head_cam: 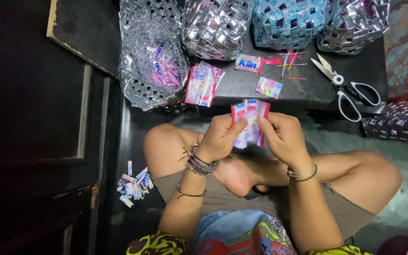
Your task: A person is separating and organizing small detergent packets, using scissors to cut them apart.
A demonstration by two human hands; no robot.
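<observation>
Sitting cross-legged on a dark floor, a person held a pink and white sachet wrapper (250, 122) upright between both hands, seen from a head camera looking straight down. The left hand (220, 138) pinched the wrapper's left edge between thumb and fingers; the right hand (283, 136) pinched its right edge the same way, so each grip was closed on the wrapper, just above the knees. The wrapper looked slightly blurred, and it seemed to be mid-fold or being flattened. A next move would likely call for a firm crease along its length while both edges stayed aligned.

Beyond the hands, on a low black table (308, 89), lay a stack of similar pink wrappers (203, 84), one flat rectangular wrapper with blue lettering (248, 63), a small cut square piece (268, 87) and thin pink offcut strips (289, 63). White-handled scissors (348, 87) rested open to the right. Silver woven baskets (216, 26) stood behind, beside a blue woven one (289, 21); an open basket (154, 61) at left held more pink wrappers. A small heap of folded foil pieces (134, 185) lay on the floor near the left knee.
</observation>
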